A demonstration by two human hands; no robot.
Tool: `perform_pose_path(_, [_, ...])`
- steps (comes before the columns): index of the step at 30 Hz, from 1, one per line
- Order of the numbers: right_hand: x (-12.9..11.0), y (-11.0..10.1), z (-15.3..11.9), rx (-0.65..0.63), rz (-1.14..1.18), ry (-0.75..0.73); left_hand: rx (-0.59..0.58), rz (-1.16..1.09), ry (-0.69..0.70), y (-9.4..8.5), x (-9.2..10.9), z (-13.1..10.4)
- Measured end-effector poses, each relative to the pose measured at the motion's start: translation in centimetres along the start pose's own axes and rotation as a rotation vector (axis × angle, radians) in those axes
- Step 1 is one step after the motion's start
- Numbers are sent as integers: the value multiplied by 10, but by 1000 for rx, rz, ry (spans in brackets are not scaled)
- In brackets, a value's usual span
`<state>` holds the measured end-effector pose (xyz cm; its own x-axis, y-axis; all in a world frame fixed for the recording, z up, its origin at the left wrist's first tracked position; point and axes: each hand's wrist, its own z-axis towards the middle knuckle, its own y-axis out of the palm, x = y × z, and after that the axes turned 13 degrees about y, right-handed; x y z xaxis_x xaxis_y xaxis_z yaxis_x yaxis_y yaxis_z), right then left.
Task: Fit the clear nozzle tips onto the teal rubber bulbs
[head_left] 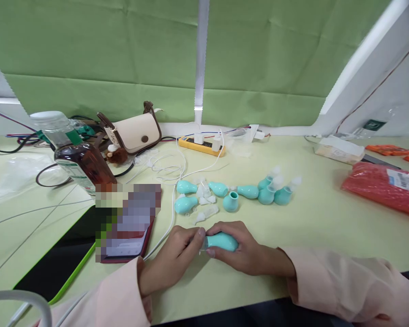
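Note:
A turquoise rubber squeeze bulb (222, 241) lies sideways in my right hand (250, 247), whose fingers and thumb wrap around it. My left hand (177, 252) pinches a clear plastic tip (204, 244) at the bulb's narrow end; the fingers hide much of this tip. Just beyond my hands a loose clear nozzle (206, 213) rests on the table, near an upright bulb with an open neck (231, 202). Several more turquoise bulbs lie in a row behind, and three with translucent nozzles stand at the right, one of them at the end (283, 195).
On the left are a phone with a lit screen (131, 222), a green-edged phone (68, 254) and a dark-liquid bottle (83, 163). Behind stand a cream handbag (138, 131) and a yellow power strip (201, 147) with white cables. A red plastic package (378, 184) lies right.

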<state>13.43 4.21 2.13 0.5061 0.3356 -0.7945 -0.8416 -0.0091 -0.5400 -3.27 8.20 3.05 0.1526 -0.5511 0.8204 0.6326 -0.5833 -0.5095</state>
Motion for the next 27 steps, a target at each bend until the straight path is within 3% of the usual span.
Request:
perform_pose_path(7, [4, 1, 1, -41, 215, 167, 36, -445, -266, 5, 7, 4])
perform_pose_path(11, [5, 1, 2, -57, 297, 182, -22, -655, -294, 3, 3, 8])
perform_pose_path(14, [2, -3, 1, -36, 279, 107, 27, -765, -284, -2, -3, 9])
perform_pose_path(16, [0, -6, 0, 28, 237, 68, 88, -632, -224, -5, -7, 9])
perform_pose_path(20, [2, -10, 4, 111, 136, 78, 194, -127, -91, -4, -12, 6])
perform_pose_path(27, [17, -8, 15, 285, -250, -240, 145, 533, 129, 0, -27, 6])
